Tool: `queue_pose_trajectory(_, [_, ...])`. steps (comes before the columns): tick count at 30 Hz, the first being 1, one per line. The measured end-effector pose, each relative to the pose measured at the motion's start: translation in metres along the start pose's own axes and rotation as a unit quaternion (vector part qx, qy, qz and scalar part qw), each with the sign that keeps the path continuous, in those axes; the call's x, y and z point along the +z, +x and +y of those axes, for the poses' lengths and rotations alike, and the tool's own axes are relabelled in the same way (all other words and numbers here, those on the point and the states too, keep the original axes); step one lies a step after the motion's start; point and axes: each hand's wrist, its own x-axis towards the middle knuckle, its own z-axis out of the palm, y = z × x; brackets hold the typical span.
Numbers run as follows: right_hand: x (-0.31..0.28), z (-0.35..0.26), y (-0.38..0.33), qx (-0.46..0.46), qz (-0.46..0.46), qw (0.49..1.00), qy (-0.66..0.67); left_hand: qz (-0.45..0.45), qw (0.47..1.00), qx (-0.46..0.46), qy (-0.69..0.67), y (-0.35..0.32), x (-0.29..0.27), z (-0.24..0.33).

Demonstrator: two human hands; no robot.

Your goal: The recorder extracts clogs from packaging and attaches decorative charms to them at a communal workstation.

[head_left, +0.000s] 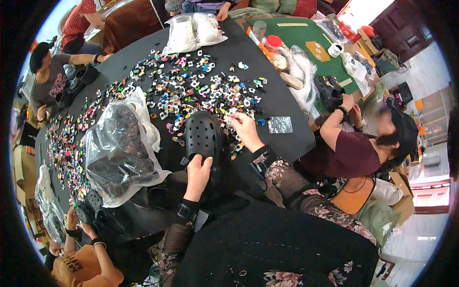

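My left hand (198, 178) grips a black clog (202, 130) by its foot opening, thumb on top and fingers reaching inside. The clog's toe, dotted with round holes, points away from me over the table edge. Just right of it, my right hand (245, 129) is closed in a pinch, thumb and forefinger together. Something small and pale shows at those fingertips, too small to name. Under and beyond them spreads a heap of small colourful shoe charms (198, 91). A little further right lies a small clear plastic bag (280, 125).
A large clear bag of dark items (119, 148) lies to my left. White plastic bags (193, 31) sit at the table's far end. On the right, a co-worker (354, 148) handles a black clog (330, 91) beside a green-topped table (306, 38). Other people work along the left side.
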Motion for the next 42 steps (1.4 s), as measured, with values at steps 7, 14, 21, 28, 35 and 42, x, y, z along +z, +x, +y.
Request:
queue_pose_trajectory(7, [0.020,-0.027,-0.006,-0.002,-0.040,0.999,0.013,0.002,0.999,-0.011,-0.031,-0.002,0.000,0.001])
queue_pose_trajectory(14, [0.039,-0.024,-0.011,-0.044,-0.063,0.997,0.006,0.016,1.000,0.001,-0.022,0.002,0.004,-0.010])
queue_pose_trajectory(21, [0.042,-0.012,-0.018,-0.093,-0.051,0.991,-0.085,0.012,1.000,0.003,-0.006,0.002,0.003,-0.011])
queue_pose_trajectory(28, [0.035,-0.017,-0.018,-0.144,-0.053,0.978,-0.140,0.026,0.999,0.027,0.000,0.002,0.003,-0.006])
queue_pose_trajectory(35, [0.029,-0.018,-0.017,-0.098,-0.084,0.985,-0.118,0.011,1.000,-0.007,-0.011,0.003,0.001,-0.008])
queue_pose_trajectory(42, [0.026,-0.006,-0.018,0.021,-0.087,0.996,-0.003,0.000,1.000,-0.017,-0.017,0.003,0.001,-0.004])
